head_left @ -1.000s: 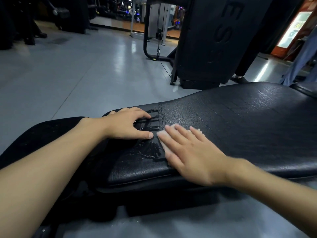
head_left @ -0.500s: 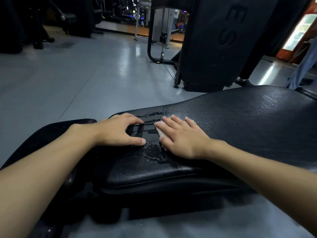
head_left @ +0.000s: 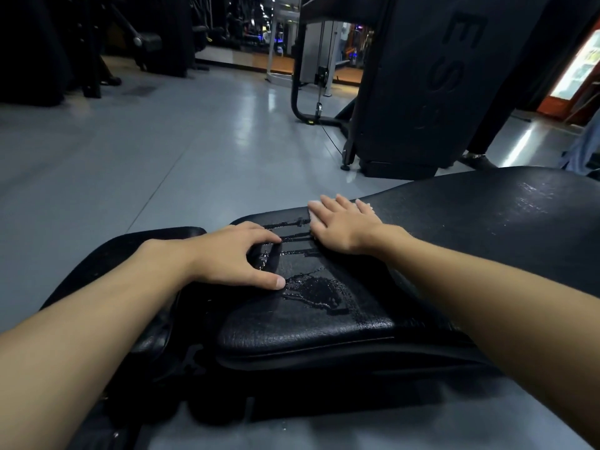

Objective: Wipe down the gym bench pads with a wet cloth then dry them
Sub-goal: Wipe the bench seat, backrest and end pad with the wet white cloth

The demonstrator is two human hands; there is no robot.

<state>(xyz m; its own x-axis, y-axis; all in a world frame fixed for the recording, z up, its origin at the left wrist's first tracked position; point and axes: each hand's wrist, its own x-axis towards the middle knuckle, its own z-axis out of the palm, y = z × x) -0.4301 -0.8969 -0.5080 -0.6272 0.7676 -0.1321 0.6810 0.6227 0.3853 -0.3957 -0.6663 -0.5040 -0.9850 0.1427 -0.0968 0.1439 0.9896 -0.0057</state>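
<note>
A black gym bench pad (head_left: 470, 235) runs from the lower middle to the right edge, with wet streaks and a puddle near its narrow end. My right hand (head_left: 344, 227) lies flat at the pad's far edge, pressing a small white cloth (head_left: 314, 213) that shows only beside and beyond the fingers. My left hand (head_left: 233, 256) rests on the pad's narrow end with fingers spread, holding nothing. A second black pad (head_left: 107, 254) lies under my left forearm.
Grey gym floor (head_left: 146, 164) stretches beyond the bench. A large black machine housing (head_left: 418, 92) with a cable and frame stands behind the pad. Dark equipment lines the far left. A person's leg and shoe (head_left: 480, 160) are at the right.
My right hand has slid the cloth away from me, from the near middle of the pad to its far edge. Fresh wet streaks trail behind it. My left hand has stayed put.
</note>
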